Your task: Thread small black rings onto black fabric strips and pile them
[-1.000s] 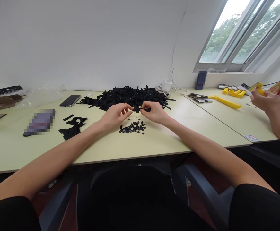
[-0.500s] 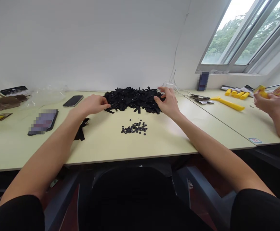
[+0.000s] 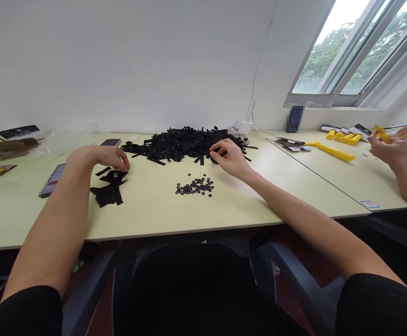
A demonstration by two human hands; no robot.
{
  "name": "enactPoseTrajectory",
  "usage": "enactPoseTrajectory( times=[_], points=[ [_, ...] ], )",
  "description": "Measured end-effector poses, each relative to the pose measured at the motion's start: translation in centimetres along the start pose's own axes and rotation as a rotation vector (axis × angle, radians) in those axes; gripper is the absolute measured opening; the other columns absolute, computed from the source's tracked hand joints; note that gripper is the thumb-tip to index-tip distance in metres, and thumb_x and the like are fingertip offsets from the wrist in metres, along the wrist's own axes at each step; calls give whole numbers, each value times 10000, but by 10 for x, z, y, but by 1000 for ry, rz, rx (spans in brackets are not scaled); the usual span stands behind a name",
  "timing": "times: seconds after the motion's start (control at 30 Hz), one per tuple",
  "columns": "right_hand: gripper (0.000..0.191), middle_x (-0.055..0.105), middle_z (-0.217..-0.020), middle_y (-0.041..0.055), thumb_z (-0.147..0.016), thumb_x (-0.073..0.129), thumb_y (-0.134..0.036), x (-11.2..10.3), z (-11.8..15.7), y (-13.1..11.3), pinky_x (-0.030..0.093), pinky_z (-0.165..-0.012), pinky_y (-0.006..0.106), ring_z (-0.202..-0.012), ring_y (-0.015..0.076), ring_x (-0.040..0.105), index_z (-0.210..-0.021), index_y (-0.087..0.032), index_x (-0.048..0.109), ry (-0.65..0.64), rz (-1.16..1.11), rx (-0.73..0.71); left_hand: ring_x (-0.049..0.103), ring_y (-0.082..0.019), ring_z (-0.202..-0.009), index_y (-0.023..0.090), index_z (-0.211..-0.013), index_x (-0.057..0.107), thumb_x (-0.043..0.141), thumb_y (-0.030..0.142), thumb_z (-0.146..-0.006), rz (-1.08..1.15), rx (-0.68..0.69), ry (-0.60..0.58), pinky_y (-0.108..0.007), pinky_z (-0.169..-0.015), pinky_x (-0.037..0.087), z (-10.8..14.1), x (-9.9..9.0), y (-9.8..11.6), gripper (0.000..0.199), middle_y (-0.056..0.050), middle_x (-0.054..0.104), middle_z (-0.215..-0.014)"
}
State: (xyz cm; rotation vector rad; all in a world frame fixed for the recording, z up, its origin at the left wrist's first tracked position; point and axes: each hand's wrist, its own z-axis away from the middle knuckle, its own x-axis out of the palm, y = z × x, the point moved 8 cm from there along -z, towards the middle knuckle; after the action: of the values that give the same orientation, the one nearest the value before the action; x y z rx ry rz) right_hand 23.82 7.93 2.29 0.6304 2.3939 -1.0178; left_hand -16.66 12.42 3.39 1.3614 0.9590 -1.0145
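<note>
A large heap of black fabric strips (image 3: 185,144) lies at the back of the pale green table (image 3: 154,214). My right hand (image 3: 229,158) rests at the heap's front edge, its fingers apart and touching the strips. My left hand (image 3: 108,157) arches over a smaller pile of black strips (image 3: 108,192), fingertips curled down at the pile's top. Those fingers hide whether a strip is between them. Small black rings, perhaps washers (image 3: 194,186), lie in a loose cluster between my hands, touching neither.
A smartphone (image 3: 111,142) lies behind my left hand, and a pixelated dark device (image 3: 52,181) lies left of my forearm. Cardboard pieces (image 3: 3,149) sit far left. At right, a co-worker's hand (image 3: 390,151) holds a yellow item (image 3: 382,134) above an adjoining table with yellow parts (image 3: 341,136).
My left hand has moved from the heap's left side toward me and left, onto the smaller pile. My right hand has shifted left along the heap's front edge.
</note>
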Motion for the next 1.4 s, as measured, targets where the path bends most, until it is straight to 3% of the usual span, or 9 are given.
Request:
enactPoseTrajectory(
  times=[0.03, 0.1, 0.27, 0.43, 0.53, 0.7, 0.93, 1.07, 1.4],
  points=[
    [158, 638, -1119, 113, -926, 627, -313, 0, 0, 0, 537, -773, 384, -877, 210, 657, -983, -198, 719, -1, -4, -2, 600, -201, -786, 159, -844, 748, 924, 492, -616, -28, -49, -122, -349, -845, 448, 3, 7, 1, 440, -33, 727, -760],
    [147, 642, -1105, 112, -926, 625, -304, 0, 0, 0, 535, -759, 381, -845, 202, 657, -964, -196, 719, -2, -11, -6, 618, -217, -917, 188, -1003, 775, 864, 414, -717, 4, -47, -180, -346, -888, 431, 12, 6, 13, 375, -39, 769, -959],
    [145, 669, -1059, 102, -930, 629, -306, 5, 1, -8, 537, -711, 352, -847, 202, 660, -969, -194, 714, -43, -54, -48, 633, -220, -927, 244, -1047, 815, 762, 489, -832, 352, 236, 110, -335, -816, 447, 29, -7, 87, 330, -51, 776, -993],
    [303, 670, -1211, 121, -925, 679, -396, 17, 8, -28, 541, -643, 306, -872, 188, 657, -1158, -203, 702, -178, -140, -150, 653, -195, -818, 221, -1018, 800, 770, 510, -823, 711, 542, 114, -315, -720, 474, 46, 46, 171, 350, -64, 761, -920],
    [258, 685, -1162, 110, -914, 691, -403, 22, 11, -35, 530, -619, 294, -844, 179, 640, -1078, -207, 722, -236, -161, -203, 631, -171, -763, 192, -970, 767, 758, 508, -843, 802, 585, 102, -302, -689, 463, 56, 78, 196, 340, -60, 745, -904],
    [151, 702, -1006, 87, -906, 651, -320, 23, 10, -33, 486, -610, 283, -790, 163, 613, -836, -189, 679, -240, -150, -213, 592, -153, -737, 193, -912, 720, 753, 503, -875, 834, 555, 146, -277, -653, 424, 59, 95, 194, 314, -29, 705, -841],
    [43, 684, -774, 15, -813, 631, -198, 23, 10, -30, 462, -633, 280, -708, 142, 613, -793, -192, 593, -274, -189, -125, 614, -167, -782, 192, -890, 724, 764, 486, -869, 819, 529, 195, -289, -694, 437, 59, 90, 190, 297, -36, 721, -878],
    [126, 694, -741, 4, -800, 617, -180, 25, 11, -25, 491, -662, 292, -687, 148, 628, -922, -194, 647, -288, -210, -63, 639, -182, -819, 191, -909, 732, 759, 483, -869, 803, 522, 200, -296, -725, 459, 62, 88, 193, 296, -46, 740, -910],
    [260, 763, -802, 64, -892, 667, -407, 31, 12, -19, 554, -690, 340, -722, 195, 702, -921, -169, 765, -345, -222, -1, 648, -203, -792, 199, -965, 806, 714, 521, -886, 713, 461, 218, -312, -681, 449, 58, 88, 185, 344, -61, 776, -897]
  ],
)
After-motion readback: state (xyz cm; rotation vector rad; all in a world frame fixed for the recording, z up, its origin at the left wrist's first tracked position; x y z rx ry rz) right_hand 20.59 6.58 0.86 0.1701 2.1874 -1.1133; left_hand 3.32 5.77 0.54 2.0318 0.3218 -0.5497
